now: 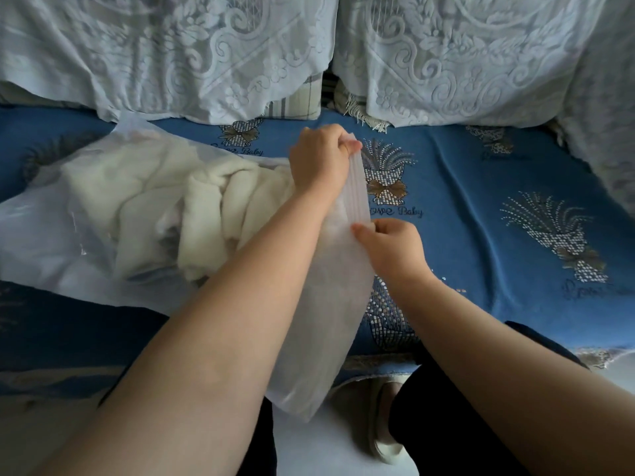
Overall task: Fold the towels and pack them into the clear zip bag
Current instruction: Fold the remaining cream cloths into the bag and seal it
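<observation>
With our left hand (pixel 321 156) and right hand (pixel 391 245) pinching the zip bag (pixel 354 187) mouth over the towels (pixel 154 207), we should press the 2 strips together evenly.

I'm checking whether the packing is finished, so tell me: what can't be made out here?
- Head view: how many cream towels there are; the hazy zip bag blurs their folds.
- Whether the zip strip is sealed; the left hand and right hand pinch it, covering parts.
- The bag's lower corner, behind the left forearm.
- The right hand's fingers, curled beneath.
</observation>
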### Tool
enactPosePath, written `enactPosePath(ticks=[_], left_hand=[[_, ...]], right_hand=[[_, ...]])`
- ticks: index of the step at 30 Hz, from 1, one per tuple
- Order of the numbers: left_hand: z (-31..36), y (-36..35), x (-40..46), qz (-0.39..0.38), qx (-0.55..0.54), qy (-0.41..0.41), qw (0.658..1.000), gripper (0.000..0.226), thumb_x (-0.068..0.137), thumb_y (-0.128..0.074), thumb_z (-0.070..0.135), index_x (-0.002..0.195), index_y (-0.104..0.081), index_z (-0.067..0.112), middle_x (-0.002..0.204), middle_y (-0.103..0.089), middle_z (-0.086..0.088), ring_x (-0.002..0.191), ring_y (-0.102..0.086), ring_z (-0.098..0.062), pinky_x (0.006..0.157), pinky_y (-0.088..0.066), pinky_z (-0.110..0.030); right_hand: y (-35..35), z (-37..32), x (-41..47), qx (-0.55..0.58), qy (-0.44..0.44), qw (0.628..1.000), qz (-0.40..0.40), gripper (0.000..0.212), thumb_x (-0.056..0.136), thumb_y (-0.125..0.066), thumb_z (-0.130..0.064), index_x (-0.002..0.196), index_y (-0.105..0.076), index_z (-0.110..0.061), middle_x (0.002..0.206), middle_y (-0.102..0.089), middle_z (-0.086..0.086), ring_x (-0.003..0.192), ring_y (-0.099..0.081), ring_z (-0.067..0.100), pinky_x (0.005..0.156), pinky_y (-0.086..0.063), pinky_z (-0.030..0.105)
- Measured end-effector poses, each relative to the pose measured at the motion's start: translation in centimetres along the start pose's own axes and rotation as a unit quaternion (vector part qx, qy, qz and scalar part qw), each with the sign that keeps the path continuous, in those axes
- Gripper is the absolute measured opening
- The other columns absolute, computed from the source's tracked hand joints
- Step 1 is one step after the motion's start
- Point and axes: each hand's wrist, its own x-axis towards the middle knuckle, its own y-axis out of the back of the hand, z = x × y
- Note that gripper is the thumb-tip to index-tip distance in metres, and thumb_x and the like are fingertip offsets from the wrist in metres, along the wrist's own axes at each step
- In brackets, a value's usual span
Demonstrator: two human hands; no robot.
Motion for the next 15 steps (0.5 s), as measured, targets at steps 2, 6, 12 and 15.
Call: enactPosePath(ticks=[2,6,12,15], left_hand=[[-0.6,0.6,0.7,0.016,-0.007,0.031,0.999,0.021,0.086,-0.062,0.041,0.092,-0.071,0.023,0.101,-0.071,0.0,0.1,-0.06,-0.025,0.079,-0.044,-0.034],[-0.8,2.0,1.1,0.028,0.062,-0.051,0.996,0.021,0.087,-0.062,0.037,0.1,-0.064,0.02,0.11,-0.062,-0.002,0.104,-0.054,-0.026,0.078,-0.04,-0.034],[1.8,2.7,-1.9,-0.362,0.1,-0.188,0.907,0.021,0.09,-0.06,0.033,0.107,-0.07,0.025,0.125,-0.048,0.001,0.11,-0.053,-0.018,0.096,-0.042,-0.039],[2.0,1.5,-3.4,-0.457,0.118,-0.175,0.864,0.021,0.092,-0.056,0.027,0.108,-0.07,0.025,0.142,-0.035,-0.001,0.12,-0.05,-0.018,0.105,-0.037,-0.038]], right_hand=[[-0.1,0.7,-1.2,-0.012,0.01,1.0,-0.013,0.031,0.085,-0.061,-0.021,0.061,-0.049,-0.005,0.057,-0.041,0.004,0.054,-0.036,0.016,0.051,-0.027,0.027],[0.1,1.6,-1.3,0.007,-0.004,1.0,-0.02,0.03,0.087,-0.062,-0.021,0.062,-0.052,-0.007,0.058,-0.046,0.004,0.055,-0.04,0.017,0.05,-0.031,0.025],[0.1,1.2,0.2,0.031,-0.013,0.999,0.012,0.04,0.086,-0.06,-0.021,0.056,-0.034,-0.015,0.054,-0.027,0.0,0.051,-0.024,0.014,0.049,-0.017,0.027],[0.6,1.6,0.6,0.036,-0.019,0.999,0.034,0.044,0.084,-0.059,-0.019,0.052,-0.029,-0.017,0.049,-0.02,-0.005,0.046,-0.016,0.01,0.048,-0.012,0.027]])
